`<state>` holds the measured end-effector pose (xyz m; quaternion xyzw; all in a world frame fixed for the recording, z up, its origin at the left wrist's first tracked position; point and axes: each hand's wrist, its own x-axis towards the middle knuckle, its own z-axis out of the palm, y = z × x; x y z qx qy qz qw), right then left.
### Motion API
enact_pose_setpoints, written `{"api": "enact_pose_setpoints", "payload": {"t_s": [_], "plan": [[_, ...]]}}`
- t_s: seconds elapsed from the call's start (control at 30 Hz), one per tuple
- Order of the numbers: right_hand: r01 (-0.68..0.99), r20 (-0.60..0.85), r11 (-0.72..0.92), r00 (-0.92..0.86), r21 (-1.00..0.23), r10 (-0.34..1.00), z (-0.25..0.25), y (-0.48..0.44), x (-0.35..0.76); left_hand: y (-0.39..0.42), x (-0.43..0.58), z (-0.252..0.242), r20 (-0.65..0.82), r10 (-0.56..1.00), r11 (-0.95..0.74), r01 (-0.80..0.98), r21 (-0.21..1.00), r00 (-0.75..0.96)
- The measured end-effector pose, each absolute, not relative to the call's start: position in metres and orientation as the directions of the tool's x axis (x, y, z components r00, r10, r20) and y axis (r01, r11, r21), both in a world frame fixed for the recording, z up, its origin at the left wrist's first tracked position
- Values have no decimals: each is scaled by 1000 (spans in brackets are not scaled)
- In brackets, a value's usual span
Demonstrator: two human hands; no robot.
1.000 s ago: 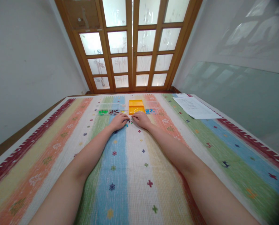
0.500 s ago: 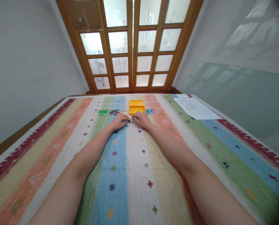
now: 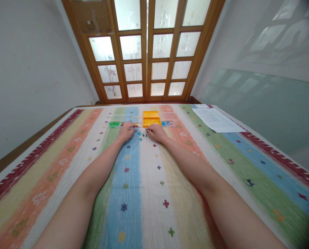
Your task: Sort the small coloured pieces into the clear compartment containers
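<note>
My left hand point(image 3: 127, 131) reaches over the front edge of a clear compartment box point(image 3: 112, 127). Its fingers are drawn together beside the small yellow pieces point(image 3: 136, 123), and anything in them is too small to make out. My right hand point(image 3: 156, 133) rests on the cloth just before an open yellow case point(image 3: 151, 118). Thumb and fingers are pinched at the edge of a loose scatter of tiny dark, green and blue pieces point(image 3: 143, 135); what they hold is hidden. Several pale bits lie in the yellow case's near half.
Green pieces point(image 3: 114, 123) fill the left compartment; dark red ones point(image 3: 122, 124) are mostly behind my left hand. Blue pieces point(image 3: 166, 123) lie in a clear box right of the yellow case. Printed paper point(image 3: 216, 120) lies on the striped tablecloth point(image 3: 154, 193) at the right.
My left hand has moved left and slightly away from me, from the loose pieces to the compartment box, uncovering blue pieces on the cloth. The right hand stays almost still.
</note>
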<state>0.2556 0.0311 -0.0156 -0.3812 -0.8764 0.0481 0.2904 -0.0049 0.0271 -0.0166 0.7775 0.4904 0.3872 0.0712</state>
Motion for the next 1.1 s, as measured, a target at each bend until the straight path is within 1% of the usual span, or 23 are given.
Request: {"api": "enact_pose_setpoints", "payload": {"t_s": [0.13, 0.27, 0.37, 0.47, 0.6, 0.77, 0.9, 1.1], "plan": [[644, 471, 703, -540, -303, 698, -19, 34, 256, 36, -29, -12, 550, 833, -325, 748, 579, -63], [653, 465, 699, -542, -292, 700, -21, 35, 255, 40, -51, -11, 538, 776, -139, 741, 657, -331], [661, 460, 696, -544, -280, 702, -19, 34, 255, 42, -61, -12, 518, 728, -52, 718, 694, -449], [660, 463, 704, -555, -261, 692, -16, 31, 255, 44, -65, -14, 502, 696, 16, 710, 704, -514], [634, 456, 746, -612, -207, 646, -11, 28, 255, 45, -66, -17, 519, 677, 28, 722, 691, -522], [497, 471, 856, -726, -143, 500, -5, 19, 244, 45, -63, -18, 543, 689, -1, 748, 663, -480], [401, 446, 905, -790, -142, 420, -4, 10, 234, 43, -57, -17, 536, 712, -17, 752, 659, -454], [352, 383, 921, -838, -167, 389, -4, 6, 230, 37, -46, -14, 539, 753, -68, 771, 634, -378]]}}
